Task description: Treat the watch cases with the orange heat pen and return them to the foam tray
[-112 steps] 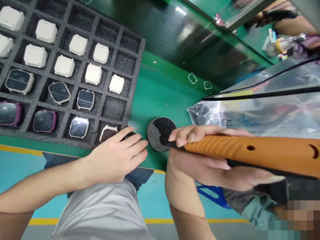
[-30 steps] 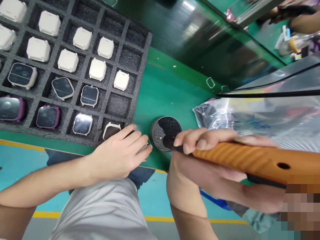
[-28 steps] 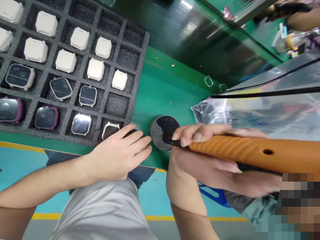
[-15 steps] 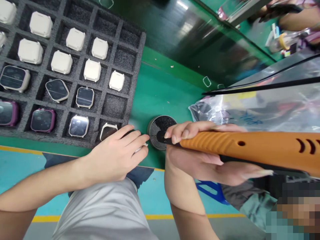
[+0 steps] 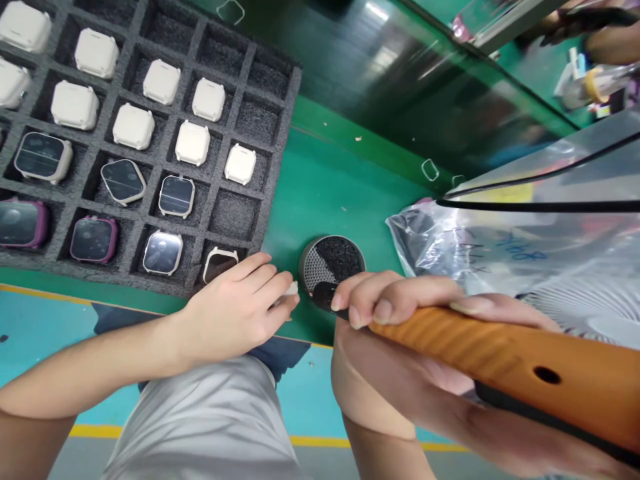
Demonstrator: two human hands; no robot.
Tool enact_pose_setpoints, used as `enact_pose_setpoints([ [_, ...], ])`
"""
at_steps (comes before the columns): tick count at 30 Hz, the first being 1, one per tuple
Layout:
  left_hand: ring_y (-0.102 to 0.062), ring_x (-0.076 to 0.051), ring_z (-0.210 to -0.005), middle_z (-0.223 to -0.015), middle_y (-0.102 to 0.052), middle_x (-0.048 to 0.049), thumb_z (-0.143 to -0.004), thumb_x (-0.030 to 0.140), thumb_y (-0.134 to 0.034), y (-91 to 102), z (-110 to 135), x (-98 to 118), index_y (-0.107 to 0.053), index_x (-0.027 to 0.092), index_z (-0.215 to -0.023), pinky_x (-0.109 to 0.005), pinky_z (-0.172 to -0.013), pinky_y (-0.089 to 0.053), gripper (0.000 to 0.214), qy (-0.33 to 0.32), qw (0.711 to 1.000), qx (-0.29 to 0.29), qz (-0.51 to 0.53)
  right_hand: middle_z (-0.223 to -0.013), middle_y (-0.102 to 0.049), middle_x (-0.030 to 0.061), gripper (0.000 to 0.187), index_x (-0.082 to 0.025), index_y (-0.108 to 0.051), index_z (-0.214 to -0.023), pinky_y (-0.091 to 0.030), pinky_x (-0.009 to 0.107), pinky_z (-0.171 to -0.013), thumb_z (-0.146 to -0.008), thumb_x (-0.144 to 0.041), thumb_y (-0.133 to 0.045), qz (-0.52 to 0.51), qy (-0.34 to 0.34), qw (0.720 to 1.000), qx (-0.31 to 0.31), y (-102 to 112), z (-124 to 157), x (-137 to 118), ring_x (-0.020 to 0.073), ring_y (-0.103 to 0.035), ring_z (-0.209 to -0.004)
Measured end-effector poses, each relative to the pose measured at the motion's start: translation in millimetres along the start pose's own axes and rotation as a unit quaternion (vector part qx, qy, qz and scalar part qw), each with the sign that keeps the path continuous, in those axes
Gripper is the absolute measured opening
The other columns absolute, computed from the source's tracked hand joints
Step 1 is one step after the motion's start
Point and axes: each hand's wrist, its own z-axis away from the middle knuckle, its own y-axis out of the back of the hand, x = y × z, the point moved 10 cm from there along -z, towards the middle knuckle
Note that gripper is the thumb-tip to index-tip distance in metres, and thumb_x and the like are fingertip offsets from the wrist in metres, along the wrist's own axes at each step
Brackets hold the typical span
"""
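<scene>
One orange tool [image 5: 480, 353], wrapped by the right hand [image 5: 390, 363], slants leftward along its long axis, black tip [image 5: 324, 294] aimed near the small pale part [image 5: 293, 289] the left hand [image 5: 240, 307] pinches, mostly hidden, between foam tray [image 5: 283, 121] and round cup [image 5: 303, 275].

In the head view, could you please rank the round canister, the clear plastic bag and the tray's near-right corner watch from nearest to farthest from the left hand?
1. Corner watch: partly hidden by the left hand.
2. Round canister: just right of that hand.
3. Clear plastic bag: farther right.
</scene>
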Motion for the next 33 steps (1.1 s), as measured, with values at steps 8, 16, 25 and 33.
enact_pose_setpoints([
  [8, -0.078, -0.027, -0.11, -0.125, -0.082, -0.012, -0.115, 0.029, -0.073, 1.4, -1.6, 0.4, -0.083, 0.017, -0.121, -0.05, -0.117, -0.062, 0.017, 0.003, 1.0, -0.002, 0.005, -0.086, -0.074, -0.0014, 0.035, -0.035, -0.086, -0.11, -0.062, 0.043, -0.065, -0.098, -0.068, -0.083, -0.021, 0.016, 1.0, 0.0, -9.3, -1.1, 6.5, 0.02, -0.061, -0.067],
  [16, -0.078, -0.028, -0.115, -0.131, -0.082, -0.0134, -0.114, 0.028, -0.074, -0.5, -1.8, 0.9, -0.084, 0.017, -0.122, -0.051, -0.118, -0.062, 0.017, 0.007, 1.0, -0.008, 0.004, -0.1, -0.072, 0.0045, 0.055, -0.039, -0.075, -0.126, -0.068, 0.059, -0.076, -0.088, -0.076, -0.088, 0.013, -0.02, 0.999, -0.03, -7.1, -0.8, 22.0, 0.0317, -0.074, -0.092],
  [25, -0.078, -0.03, -0.114, -0.129, -0.083, -0.0133, -0.111, 0.027, -0.078, 0.2, -1.1, 1.9, -0.084, 0.017, -0.122, -0.052, -0.12, -0.061, 0.016, 0.008, 1.0, -0.015, 0.003, -0.1, -0.072, 0.0055, 0.059, -0.039, -0.074, -0.13, -0.068, 0.059, -0.077, -0.086, -0.076, -0.09, 0.015, -0.024, 0.997, -0.065, -13.3, -0.2, 28.2, 0.0337, -0.075, -0.096],
  [33, -0.078, -0.028, -0.113, -0.127, -0.083, -0.0125, -0.11, 0.027, -0.08, 0.0, -2.6, -0.2, -0.085, 0.018, -0.118, -0.051, -0.12, -0.062, 0.013, 0.008, 1.0, -0.013, -0.003, -0.088, -0.072, 0.0008, 0.058, -0.04, -0.085, -0.126, -0.06, 0.044, -0.065, -0.097, -0.088, -0.069, -0.065, 0.029, 0.994, -0.083, -23.4, -4.5, 26.9, 0.0216, -0.067, -0.072],
])
